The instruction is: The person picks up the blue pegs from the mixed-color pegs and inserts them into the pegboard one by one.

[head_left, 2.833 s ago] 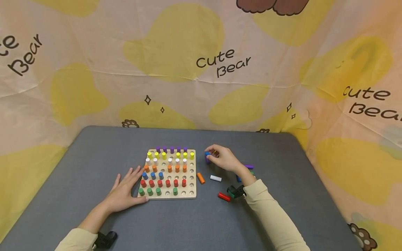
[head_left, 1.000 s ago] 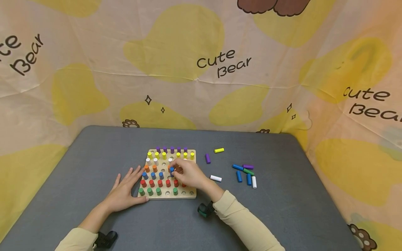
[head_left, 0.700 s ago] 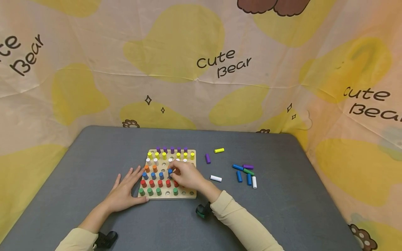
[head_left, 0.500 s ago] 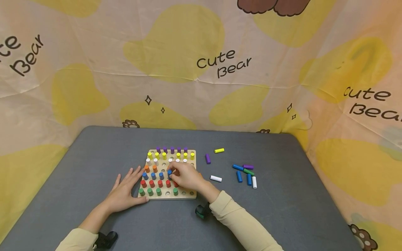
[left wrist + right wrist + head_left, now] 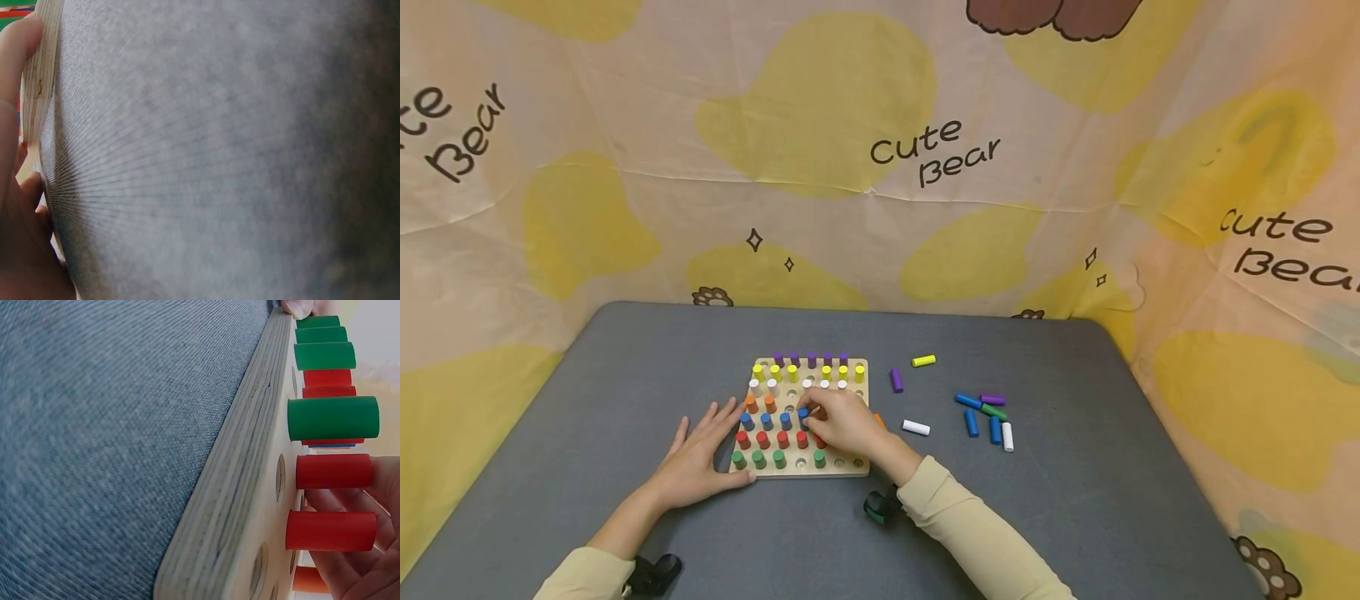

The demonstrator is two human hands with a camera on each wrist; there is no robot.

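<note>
A wooden pegboard (image 5: pixel 788 472) carries rows of coloured pegs, from green at the near edge to purple at the far edge. My right hand (image 5: pixel 846 421) is over the board's right half, pinching an upright blue peg (image 5: pixel 803 417) between thumb and fingertips at the blue row. Whether the peg sits fully in its hole is hidden. My left hand (image 5: pixel 696 462) lies with fingers spread along the board's left side, its thumb at the near left corner. In the right wrist view, red pegs (image 5: pixel 331 531) and a green peg (image 5: pixel 334 417) stand before my right hand (image 5: pixel 369 562).
Loose pegs lie right of the board: purple (image 5: pixel 897 380), yellow (image 5: pixel 923 360), white (image 5: pixel 916 427) and a partly hidden orange one (image 5: pixel 878 419). Farther right is a cluster with green (image 5: pixel 994 412), blue (image 5: pixel 972 422) and others. A patterned cloth (image 5: pixel 865 192) hangs behind the grey table (image 5: pixel 700 342).
My right hand has moved left from beside the loose purple peg onto the board, bringing the blue peg to the blue row and lowering it slightly. My left hand has stayed in place.
</note>
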